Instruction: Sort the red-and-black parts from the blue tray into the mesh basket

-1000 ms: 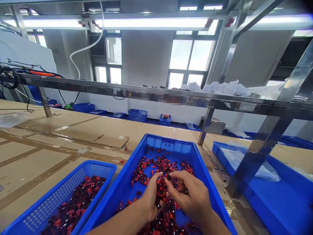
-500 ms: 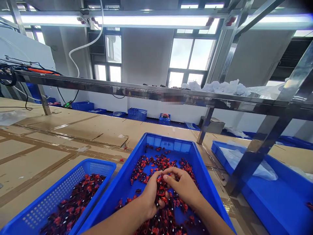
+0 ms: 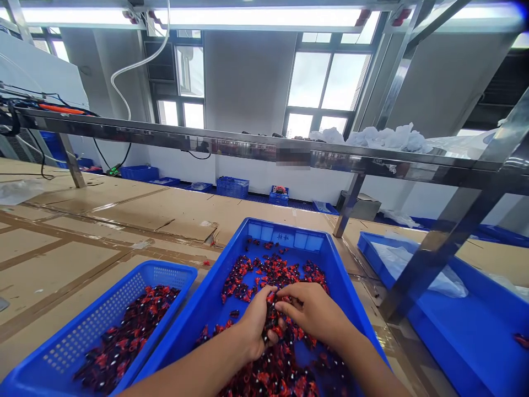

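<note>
My left hand (image 3: pixel 258 322) is curled, palm up, around several small red-and-black plastic pieces (image 3: pixel 273 314) above the blue tray (image 3: pixel 355 298). My right hand (image 3: pixel 309 309) meets it from the right, thumb and forefinger pinched close to the pieces at the left fingertips. What exactly sits in that pinch is too small to make out. Loose red-and-black pieces (image 3: pixel 264 380) lie in the tray beneath and beyond both hands. To the left, a perforated blue basket (image 3: pixel 78 325) holds a heap of the same pieces (image 3: pixel 132 336).
On the right stands another blue tray (image 3: pixel 467 336) with a clear plastic bag (image 3: pixel 442 281) in it. A metal post (image 3: pixel 438 242) rises between the trays. A metal rail (image 3: pixel 231 148) crosses above the cardboard-covered table (image 3: pixel 124 218). Blue bins (image 3: pixel 232 187) stand behind.
The camera view has tilted slightly downward. My right fingers have shifted slightly at the left fingertips; both hands stay together over the tray.
</note>
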`<state>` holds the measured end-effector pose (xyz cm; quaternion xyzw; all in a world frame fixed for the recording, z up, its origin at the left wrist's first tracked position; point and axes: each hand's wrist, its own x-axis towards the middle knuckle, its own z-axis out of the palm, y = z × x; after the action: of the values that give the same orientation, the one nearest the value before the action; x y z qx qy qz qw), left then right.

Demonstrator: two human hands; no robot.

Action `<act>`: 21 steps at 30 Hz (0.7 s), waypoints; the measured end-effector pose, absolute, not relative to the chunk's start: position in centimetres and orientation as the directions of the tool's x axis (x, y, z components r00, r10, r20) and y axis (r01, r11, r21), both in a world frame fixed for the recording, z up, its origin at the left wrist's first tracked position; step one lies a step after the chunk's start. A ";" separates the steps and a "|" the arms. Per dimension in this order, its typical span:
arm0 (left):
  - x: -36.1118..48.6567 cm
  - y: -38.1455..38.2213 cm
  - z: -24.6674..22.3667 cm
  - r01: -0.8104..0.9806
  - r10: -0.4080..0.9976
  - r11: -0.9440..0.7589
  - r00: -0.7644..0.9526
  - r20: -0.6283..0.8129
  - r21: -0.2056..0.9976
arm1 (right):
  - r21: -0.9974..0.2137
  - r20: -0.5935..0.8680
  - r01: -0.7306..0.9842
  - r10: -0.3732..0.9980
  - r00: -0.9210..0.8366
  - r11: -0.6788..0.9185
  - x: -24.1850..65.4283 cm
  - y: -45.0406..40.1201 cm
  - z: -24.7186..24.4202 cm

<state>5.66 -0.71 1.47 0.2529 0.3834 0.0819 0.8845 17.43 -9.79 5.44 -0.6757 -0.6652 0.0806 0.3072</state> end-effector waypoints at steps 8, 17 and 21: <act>5.3 -0.1 2.2 0.030 0.248 0.905 0.773 -0.584 0.424 | -0.892 0.198 0.449 0.939 0.283 0.053 17.4 -9.7 5.4; 5.5 -0.2 1.3 0.063 0.292 0.842 0.782 -0.551 0.536 | -0.839 -0.092 -0.533 0.935 0.344 0.113 17.3 -8.7 5.1; 5.4 -0.4 1.5 0.074 0.302 0.833 0.769 -0.563 0.548 | -0.829 -0.042 -0.547 0.961 0.274 0.120 17.2 -9.1 5.4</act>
<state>5.43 -0.37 1.51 0.2816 0.3339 0.0638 0.8973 17.15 -9.13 5.43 -0.3860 -0.2681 0.5394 0.6987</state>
